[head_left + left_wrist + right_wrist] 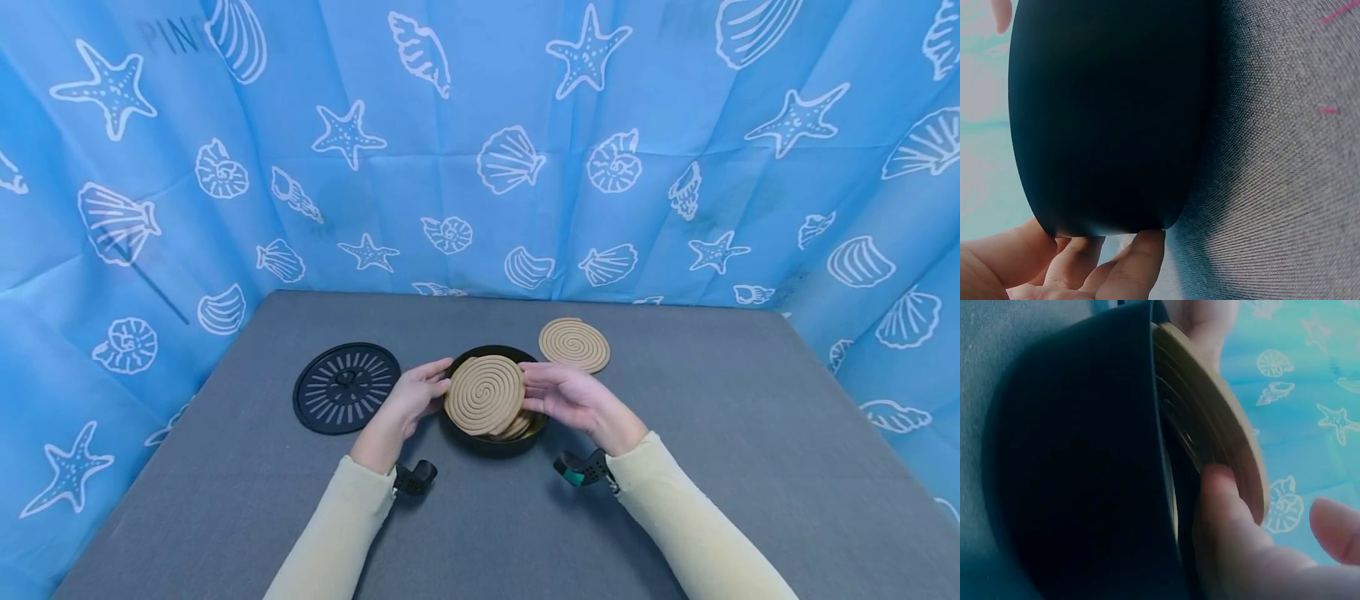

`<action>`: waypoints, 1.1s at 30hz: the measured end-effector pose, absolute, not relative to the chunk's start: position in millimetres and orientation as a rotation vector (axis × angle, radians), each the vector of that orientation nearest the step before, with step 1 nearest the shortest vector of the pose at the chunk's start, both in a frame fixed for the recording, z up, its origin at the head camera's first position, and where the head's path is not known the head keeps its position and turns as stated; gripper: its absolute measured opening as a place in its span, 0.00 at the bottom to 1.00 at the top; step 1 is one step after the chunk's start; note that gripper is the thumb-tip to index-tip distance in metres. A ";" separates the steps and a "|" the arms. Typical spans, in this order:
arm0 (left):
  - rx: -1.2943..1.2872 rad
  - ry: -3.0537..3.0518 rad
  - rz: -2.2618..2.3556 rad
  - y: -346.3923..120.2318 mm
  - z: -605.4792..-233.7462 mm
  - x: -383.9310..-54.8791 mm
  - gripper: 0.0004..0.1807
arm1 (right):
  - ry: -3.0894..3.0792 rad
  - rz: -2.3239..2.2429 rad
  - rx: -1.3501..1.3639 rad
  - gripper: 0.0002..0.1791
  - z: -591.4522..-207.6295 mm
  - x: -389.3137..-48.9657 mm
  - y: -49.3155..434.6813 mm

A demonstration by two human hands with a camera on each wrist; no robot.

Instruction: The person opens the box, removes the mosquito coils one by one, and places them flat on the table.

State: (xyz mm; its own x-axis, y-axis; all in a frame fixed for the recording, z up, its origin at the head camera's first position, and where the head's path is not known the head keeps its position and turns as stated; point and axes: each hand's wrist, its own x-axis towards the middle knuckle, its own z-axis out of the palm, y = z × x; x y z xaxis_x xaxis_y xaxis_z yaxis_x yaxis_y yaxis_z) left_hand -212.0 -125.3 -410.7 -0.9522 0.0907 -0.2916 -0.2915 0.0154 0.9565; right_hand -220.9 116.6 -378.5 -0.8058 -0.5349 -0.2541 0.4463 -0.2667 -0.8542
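Observation:
A round black tin [491, 448] stands on the table with brown spiral mosquito coils in it. One mosquito coil [483, 396] is tilted up at the opening, above the other coils [516, 427]. My left hand [411, 396] grips the tin's left side, its fingertips against the wall and rim in the left wrist view. From the right, my right hand [566, 396] holds the tilted coil by its edge. In the right wrist view a fingertip [1217, 478] reaches under that coil, while another finger [1338, 528] stands apart from it.
Left of the tin lies a black slotted lid [347, 388] with a small knob. A separate coil [574, 344] lies behind and right of the tin. The grey table [712, 400] ends at a blue curtain [555, 208] printed with shells and starfish.

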 end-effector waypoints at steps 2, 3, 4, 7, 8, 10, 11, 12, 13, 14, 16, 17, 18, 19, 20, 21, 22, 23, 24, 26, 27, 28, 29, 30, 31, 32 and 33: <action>-0.208 2.024 2.018 -125.6 -410.7 -211.9 0.24 | 1.351 -2.103 -0.126 0.25 -380.1 -221.3 113.8; -0.209 2.025 2.017 -125.8 -410.9 -212.0 0.25 | 1.339 -2.101 -0.134 0.26 -380.2 -221.2 112.4; -0.206 2.026 2.016 -125.9 -411.1 -212.1 0.25 | 1.329 -2.097 -0.146 0.27 -380.3 -221.1 111.3; -0.203 2.024 2.014 -126.2 -411.6 -212.5 0.25 | 1.318 -2.092 -0.137 0.30 -380.5 -220.2 108.3; -0.204 2.023 2.014 -126.3 -411.6 -212.5 0.25 | 1.318 -2.093 -0.123 0.31 -380.9 -220.1 107.2; -0.204 2.021 2.012 -126.4 -411.4 -212.5 0.25 | 1.316 -2.090 -0.107 0.32 -381.7 -219.6 105.5; -0.206 2.019 2.012 -126.4 -411.2 -212.5 0.25 | 1.316 -2.095 -0.092 0.33 -382.2 -219.3 104.7; -0.205 2.021 2.010 -126.4 -411.0 -212.3 0.25 | 1.320 -2.098 -0.073 0.33 -382.6 -219.1 103.9; -0.206 2.020 2.010 -126.4 -410.9 -212.4 0.25 | 1.324 -2.098 -0.063 0.34 -383.5 -219.2 103.4; -0.206 2.022 2.008 -126.4 -410.9 -212.3 0.25 | 1.325 -2.100 -0.050 0.34 -384.4 -219.1 102.9; -0.208 2.022 2.005 -126.5 -410.8 -212.5 0.25 | 1.330 -2.104 -0.030 0.34 -385.4 -218.7 102.1; -0.210 2.021 2.004 -126.5 -410.8 -212.6 0.25 | 1.330 -2.107 -0.027 0.34 -386.0 -218.6 101.7; -0.212 2.022 2.004 -126.6 -410.9 -212.7 0.25 | 1.332 -2.106 -0.025 0.33 -386.6 -218.5 101.3; -0.213 2.021 2.004 -126.6 -411.0 -212.8 0.25 | 1.331 -2.106 -0.033 0.33 -387.0 -218.4 101.0; -0.212 2.022 2.003 -126.6 -411.0 -212.8 0.25 | 1.334 -2.105 -0.037 0.33 -387.2 -218.2 100.5; -0.213 2.021 2.004 -126.6 -410.9 -212.8 0.25 | 1.334 -2.104 -0.044 0.32 -387.2 -218.0 100.0; -0.212 2.021 2.005 -126.5 -411.0 -212.8 0.25 | 1.335 -2.102 -0.051 0.32 -387.2 -217.9 99.5; -0.211 2.021 2.005 -126.5 -411.1 -212.8 0.25 | 1.336 -2.100 -0.055 0.32 -387.3 -217.8 99.1; -0.210 2.023 2.005 -126.4 -411.1 -212.7 0.25 | 1.340 -2.099 -0.055 0.32 -387.2 -217.7 98.8; -0.210 2.025 2.004 -126.4 -411.2 -212.7 0.25 | 1.348 -2.100 -0.042 0.32 -387.0 -217.5 98.2; -0.212 2.027 2.004 -126.3 -411.4 -212.7 0.24 | 1.348 -2.102 -0.036 0.32 -386.8 -217.4 98.0; -0.213 2.030 2.003 -126.3 -411.6 -212.6 0.24 | 1.351 -2.102 -0.030 0.33 -386.7 -217.3 98.0; -0.214 2.035 2.001 -126.3 -411.6 -212.6 0.24 | 1.352 -2.103 -0.026 0.33 -386.6 -217.2 97.9; -0.215 2.038 2.000 -126.3 -411.5 -212.4 0.24 | 1.353 -2.105 -0.022 0.33 -386.3 -217.1 97.9; -0.218 2.039 2.001 -126.3 -411.7 -212.3 0.24 | 1.354 -2.109 -0.012 0.33 -386.1 -217.0 98.0; -0.221 2.040 2.001 -126.4 -411.8 -212.2 0.24 | 1.353 -2.112 -0.004 0.33 -386.0 -217.0 98.2; -0.220 2.041 2.001 -126.4 -411.9 -211.9 0.24 | 1.349 -2.112 -0.003 0.33 -385.6 -216.8 98.8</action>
